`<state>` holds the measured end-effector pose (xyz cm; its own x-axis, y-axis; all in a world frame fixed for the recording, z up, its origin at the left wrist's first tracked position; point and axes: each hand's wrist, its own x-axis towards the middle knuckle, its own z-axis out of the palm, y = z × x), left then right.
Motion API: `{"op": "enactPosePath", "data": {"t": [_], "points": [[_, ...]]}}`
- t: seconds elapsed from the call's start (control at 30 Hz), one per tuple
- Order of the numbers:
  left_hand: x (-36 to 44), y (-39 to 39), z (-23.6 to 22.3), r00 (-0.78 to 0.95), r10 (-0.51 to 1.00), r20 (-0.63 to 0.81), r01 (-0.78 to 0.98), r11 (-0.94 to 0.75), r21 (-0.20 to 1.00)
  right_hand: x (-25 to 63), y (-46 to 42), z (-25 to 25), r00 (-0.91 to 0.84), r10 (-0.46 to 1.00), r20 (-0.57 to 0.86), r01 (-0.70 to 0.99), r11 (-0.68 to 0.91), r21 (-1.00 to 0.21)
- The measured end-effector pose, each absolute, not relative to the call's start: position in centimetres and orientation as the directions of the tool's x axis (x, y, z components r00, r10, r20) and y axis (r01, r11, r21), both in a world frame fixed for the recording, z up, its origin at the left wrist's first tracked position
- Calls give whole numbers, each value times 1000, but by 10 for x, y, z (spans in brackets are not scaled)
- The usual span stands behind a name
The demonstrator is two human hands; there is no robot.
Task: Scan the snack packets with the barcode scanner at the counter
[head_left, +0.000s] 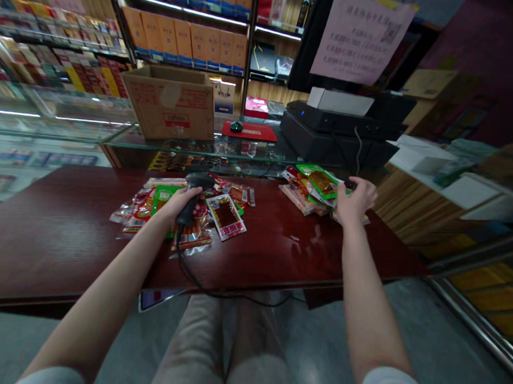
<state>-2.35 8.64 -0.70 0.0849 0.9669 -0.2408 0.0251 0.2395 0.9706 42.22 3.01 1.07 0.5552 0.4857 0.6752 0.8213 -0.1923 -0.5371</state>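
Note:
My left hand (pixel 183 202) is wrapped round a black barcode scanner (pixel 188 213), its cable trailing down over the table's front edge. Beneath and around the scanner lies a pile of snack packets (pixel 140 214) in red, green and clear wrapping. One white-edged packet with a dark brown middle (pixel 226 215) rests flat just right of the scanner. At the right, my right hand (pixel 355 201) is at the edge of a second heap of snack packets (pixel 302 195), fingers apart. A green packet (pixel 320 180) tops that heap, close to my thumb; whether they touch I cannot tell.
Both piles lie on a dark red wooden table (pixel 274 257). Behind it, a glass counter carries an open cardboard box (pixel 175 106), a red mat (pixel 251 132) with a mouse, and black till equipment (pixel 338 133) under a screen with a paper notice (pixel 364 36). Stocked shelves stand beyond.

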Motion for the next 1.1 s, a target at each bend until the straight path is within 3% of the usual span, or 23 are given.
{"op": "enactPosePath", "data": {"t": [0.07,0.13,0.2,0.27,0.33,0.4,0.47,0.57,0.67,0.83,0.97,1.1], "points": [[-22,90,-9,119,955,-270,38,268,963,394,25,18,410,480,775,891,-32,-452],[-18,93,-12,128,955,-267,22,267,964,351,23,17,257,594,763,906,127,-404],[-14,95,-14,129,962,-240,-23,245,969,303,24,6,112,803,585,852,225,-473],[-11,95,-16,144,962,-231,-80,244,966,262,28,-11,35,952,305,803,155,-575],[-10,93,-16,171,954,-246,-135,270,953,234,34,-29,-41,993,109,842,94,-531],[-13,89,-15,207,942,-263,-195,304,933,221,38,-42,-65,997,40,887,76,-455],[-18,85,-13,247,927,-283,-245,342,907,220,40,-50,-68,997,43,900,80,-428],[-25,80,-9,270,919,-288,-271,360,893,227,42,-57,-66,994,82,872,98,-479],[-27,76,-6,262,936,-235,-276,306,911,240,46,-64,12,988,155,772,90,-630],[-19,71,-7,303,937,-176,-247,255,935,271,58,-66,270,909,318,450,172,-876],[1,67,-4,371,916,-155,-161,228,960,290,64,-62,384,851,359,269,268,-925],[30,65,8,421,892,-165,-53,206,977,295,65,-62,401,848,347,221,278,-935]]}}
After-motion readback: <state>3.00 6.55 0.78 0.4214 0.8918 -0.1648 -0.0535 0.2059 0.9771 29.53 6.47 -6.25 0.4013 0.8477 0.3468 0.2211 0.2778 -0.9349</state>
